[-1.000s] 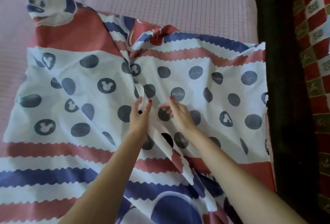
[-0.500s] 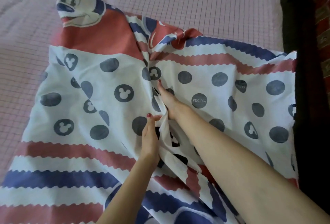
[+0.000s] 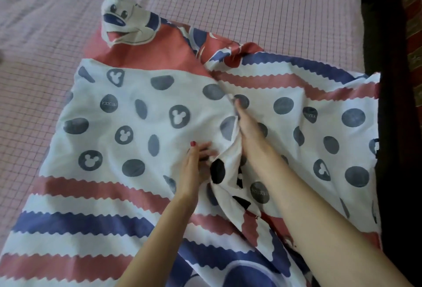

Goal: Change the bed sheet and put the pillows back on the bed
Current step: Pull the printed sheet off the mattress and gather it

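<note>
Since a second ago my right hand (image 3: 247,124) reaches further up the centre fold, pinching the printed sheet (image 3: 146,113); my left hand (image 3: 196,161) pinches lower. Spread mid-frame over the bed (image 3: 251,8), it's light, limp cloth; I'd take its edges.

Soft even daylight, slight motion blur, dark right edge.

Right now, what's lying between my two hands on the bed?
In the head view, a raised fold of the patterned sheet runs between the left hand and right hand.
</note>
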